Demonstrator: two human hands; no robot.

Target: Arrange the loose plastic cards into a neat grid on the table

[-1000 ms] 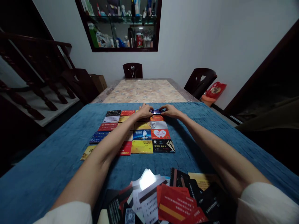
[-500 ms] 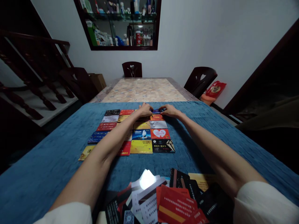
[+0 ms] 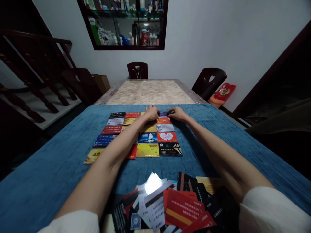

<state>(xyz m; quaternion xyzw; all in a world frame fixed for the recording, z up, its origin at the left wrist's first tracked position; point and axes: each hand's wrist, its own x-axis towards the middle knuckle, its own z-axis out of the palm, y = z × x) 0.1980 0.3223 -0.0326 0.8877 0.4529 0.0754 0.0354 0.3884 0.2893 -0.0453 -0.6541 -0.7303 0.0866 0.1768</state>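
Both of my arms stretch out to the far end of a card grid laid on a blue cloth (image 3: 65, 142). A small blue card (image 3: 163, 114) lies flat in the far right corner of the grid, between my hands. My left hand (image 3: 152, 113) is closed at its left edge, fingers curled down and partly hidden. My right hand (image 3: 178, 114) has bent fingers pressed at its right edge. Directly below sit a red-orange card (image 3: 164, 120), a silver card (image 3: 165, 128), a red card with a heart (image 3: 167, 137) and a black VIP card (image 3: 170, 149).
A loose heap of cards (image 3: 179, 207) lies close to me, with a bright light glare on it. Beyond the cloth is the patterned tabletop (image 3: 150, 92). Dark chairs (image 3: 209, 82) stand around it. My left forearm covers part of the grid.
My hands stay around the blue card, with the right hand shifted very slightly right. The whole view has tilted a little, so the grid and heap appear slightly higher.
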